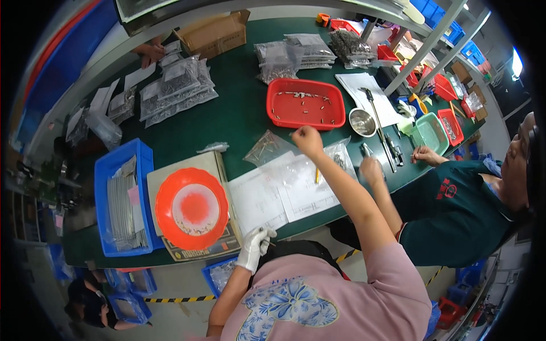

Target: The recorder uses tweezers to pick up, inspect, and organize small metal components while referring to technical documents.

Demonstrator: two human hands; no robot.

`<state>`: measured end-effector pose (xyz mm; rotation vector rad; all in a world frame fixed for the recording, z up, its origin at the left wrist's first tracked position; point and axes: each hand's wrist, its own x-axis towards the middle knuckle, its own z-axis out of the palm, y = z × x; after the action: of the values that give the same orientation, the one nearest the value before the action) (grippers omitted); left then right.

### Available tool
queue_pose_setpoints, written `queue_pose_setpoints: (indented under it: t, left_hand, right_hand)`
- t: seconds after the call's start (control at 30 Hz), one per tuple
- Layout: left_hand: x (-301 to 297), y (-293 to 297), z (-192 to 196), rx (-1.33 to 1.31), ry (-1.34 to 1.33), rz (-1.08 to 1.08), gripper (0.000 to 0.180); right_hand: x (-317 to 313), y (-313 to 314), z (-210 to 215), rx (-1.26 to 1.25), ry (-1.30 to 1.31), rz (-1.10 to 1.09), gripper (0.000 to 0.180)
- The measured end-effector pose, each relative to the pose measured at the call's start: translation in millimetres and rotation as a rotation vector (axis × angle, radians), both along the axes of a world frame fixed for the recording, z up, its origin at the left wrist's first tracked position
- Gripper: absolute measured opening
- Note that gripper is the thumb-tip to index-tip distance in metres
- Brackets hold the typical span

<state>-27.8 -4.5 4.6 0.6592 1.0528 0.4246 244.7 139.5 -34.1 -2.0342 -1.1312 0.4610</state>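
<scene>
My left hand, in a white glove, is closed near the table's front edge, beside my body. A thin piece seems to stick out from its fingers, too small to name. My bare right hand reaches forward with its fingers pinched together, just short of the red plastic basin. Whatever it holds, if anything, is hidden. Several small metal parts lie in the basin. Left of that hand rests a clear bag of slim metal pins. Below my forearm are printed sheets and another clear bag of parts.
An orange-red dish lies on a cardboard box, beside a blue crate. Bagged parts are stacked behind. At right are a steel bowl, tools and a green tray. A co-worker works close by.
</scene>
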Motion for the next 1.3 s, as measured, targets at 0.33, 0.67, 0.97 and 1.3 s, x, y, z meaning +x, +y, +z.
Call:
queue_pose_setpoints:
  t: [0.33, 0.67, 0.97, 1.3]
  left_hand:
    - [-6, 10, -13, 0.0, 0.043, -0.038, 0.021]
    - [2, 5, -15, 0.031, 0.065, -0.123, 0.017]
    - [-2, -9, -18, 0.007, 0.096, -0.116, 0.016]
    - [-12, -16, -14, 0.031, 0.158, -0.044, 0.016]
  right_hand:
    - [-4, -43, -45, -0.058, 0.003, -0.212, 0.026]
    - [-40, -133, -62, -0.114, 0.028, -0.268, 0.029]
    - [-13, -173, -89, -0.143, -0.127, -0.53, 0.021]
    - [-11, -149, -85, -0.234, -0.091, -0.648, 0.029]
